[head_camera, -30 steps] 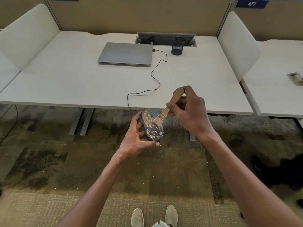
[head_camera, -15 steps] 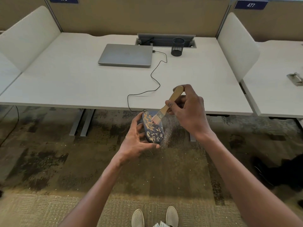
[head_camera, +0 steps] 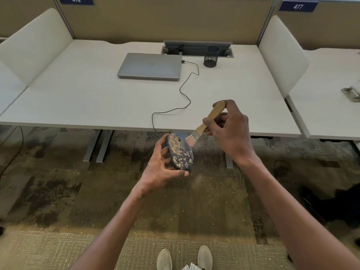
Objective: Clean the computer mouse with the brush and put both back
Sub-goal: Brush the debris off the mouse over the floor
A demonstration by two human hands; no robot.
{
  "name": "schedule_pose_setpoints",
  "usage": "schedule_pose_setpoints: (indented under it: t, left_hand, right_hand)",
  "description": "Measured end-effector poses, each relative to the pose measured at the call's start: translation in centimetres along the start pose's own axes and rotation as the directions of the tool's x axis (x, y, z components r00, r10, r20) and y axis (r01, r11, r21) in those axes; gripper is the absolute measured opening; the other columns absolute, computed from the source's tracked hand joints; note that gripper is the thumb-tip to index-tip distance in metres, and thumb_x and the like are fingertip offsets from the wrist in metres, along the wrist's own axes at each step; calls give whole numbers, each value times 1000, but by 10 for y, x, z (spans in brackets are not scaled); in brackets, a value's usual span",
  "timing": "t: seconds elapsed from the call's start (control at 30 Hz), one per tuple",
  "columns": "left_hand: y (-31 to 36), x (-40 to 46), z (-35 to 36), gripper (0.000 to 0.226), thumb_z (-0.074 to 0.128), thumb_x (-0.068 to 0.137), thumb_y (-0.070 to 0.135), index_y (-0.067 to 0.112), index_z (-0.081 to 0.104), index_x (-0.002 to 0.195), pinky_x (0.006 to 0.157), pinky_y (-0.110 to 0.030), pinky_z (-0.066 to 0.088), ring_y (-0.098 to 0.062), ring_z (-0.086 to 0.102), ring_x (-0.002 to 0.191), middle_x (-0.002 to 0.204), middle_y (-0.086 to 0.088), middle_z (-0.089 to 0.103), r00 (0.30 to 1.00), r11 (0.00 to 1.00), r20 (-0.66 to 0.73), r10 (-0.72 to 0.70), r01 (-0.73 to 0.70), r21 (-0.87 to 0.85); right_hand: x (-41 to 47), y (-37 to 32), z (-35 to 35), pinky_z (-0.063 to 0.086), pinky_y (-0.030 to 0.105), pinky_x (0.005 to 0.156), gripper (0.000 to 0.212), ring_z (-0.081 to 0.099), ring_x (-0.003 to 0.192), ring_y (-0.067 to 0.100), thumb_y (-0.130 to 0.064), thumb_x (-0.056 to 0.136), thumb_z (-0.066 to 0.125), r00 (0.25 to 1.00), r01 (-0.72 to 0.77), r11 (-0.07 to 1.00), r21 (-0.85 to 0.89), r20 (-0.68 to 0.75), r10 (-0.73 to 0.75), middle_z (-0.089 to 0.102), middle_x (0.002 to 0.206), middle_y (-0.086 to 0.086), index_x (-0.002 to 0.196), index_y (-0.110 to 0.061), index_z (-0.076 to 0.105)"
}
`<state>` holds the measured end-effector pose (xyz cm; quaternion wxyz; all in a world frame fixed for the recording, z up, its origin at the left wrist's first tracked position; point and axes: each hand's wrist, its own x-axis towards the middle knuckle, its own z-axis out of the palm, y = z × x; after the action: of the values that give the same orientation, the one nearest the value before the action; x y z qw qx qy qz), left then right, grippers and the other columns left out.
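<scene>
A dark computer mouse (head_camera: 180,152) speckled with tan dust is held tilted in my left hand (head_camera: 161,168), just in front of the desk's front edge and above the carpet. Its black cable (head_camera: 185,94) runs up over the desk to the laptop. My right hand (head_camera: 229,131) grips a wooden-handled brush (head_camera: 208,121); the pale bristles (head_camera: 191,140) touch the upper right side of the mouse. Fine dust hangs in the air below the mouse.
A closed grey laptop (head_camera: 150,66) and a black mesh pen cup (head_camera: 211,56) stand at the back of the white desk (head_camera: 78,98). White dividers (head_camera: 282,55) flank the desk. Desk legs (head_camera: 97,147) rise from the patterned carpet. My shoes (head_camera: 184,259) show at the bottom edge.
The brush has moved from the middle of the mouse up to its upper right edge. More dust has fallen off. My left hand has held the mouse nearly still.
</scene>
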<state>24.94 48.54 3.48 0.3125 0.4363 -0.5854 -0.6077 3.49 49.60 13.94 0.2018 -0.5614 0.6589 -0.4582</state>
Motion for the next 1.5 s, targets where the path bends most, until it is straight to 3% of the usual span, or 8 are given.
schedule_pose_setpoints:
  t: [0.2,0.37,0.63,0.87,1.07,1.2,1.5]
  left_hand:
    - [4,2,2,133,97,48,24,41,19,154,106,-57,50,-26,60,131,152,-10,47,1000,1000,-18,-2,1,-27]
    - [1,0,0,131,97,49,19,41,21,153,105,-57,50,-26,62,129,151,-10,49,1000,999,-31,-4,2,-43]
    - [1,1,4,127,94,59,-2,38,19,154,102,-52,54,-22,66,123,151,-11,48,999,999,-36,3,-5,-48]
    - [5,0,8,131,94,53,11,36,17,155,97,-41,58,-19,68,120,150,-13,50,999,998,-47,23,-25,-56]
    - [-1,-1,5,127,93,58,1,39,19,153,92,-34,60,-15,68,119,150,-12,48,998,997,-49,39,-42,-61]
    - [-2,0,6,129,95,53,8,40,20,153,96,-39,58,-17,67,122,150,-12,49,998,996,-55,41,-46,-80]
    - [2,6,6,129,97,51,17,35,20,154,94,-29,57,-11,67,120,152,-11,46,995,996,-77,67,-71,-51]
  right_hand:
    - [-9,-1,5,67,38,70,33,78,68,11,-15,91,77,999,-21,998,61,38,18,76,80,3,114,-22,54]
    - [-15,11,-1,64,23,66,33,76,66,6,-16,92,77,999,-43,999,4,-10,43,77,84,5,116,-21,54]
    - [-23,4,-4,67,38,70,37,78,69,10,-16,91,77,1000,-19,996,90,-15,21,76,83,-2,119,-18,54]
    - [-33,5,1,67,38,67,35,78,70,9,-18,92,76,999,10,997,80,36,-12,76,84,-3,119,-17,52]
    - [-33,15,-5,67,41,71,34,78,76,11,-17,92,76,999,-17,999,52,-26,19,74,86,-7,117,-18,52]
    - [-34,15,-8,67,42,70,34,79,77,11,-15,92,77,999,-24,991,131,-45,30,74,86,-7,114,-19,52]
    - [-43,15,-6,67,36,67,35,78,77,9,-16,91,76,999,16,986,167,43,-23,71,84,-13,111,-27,49]
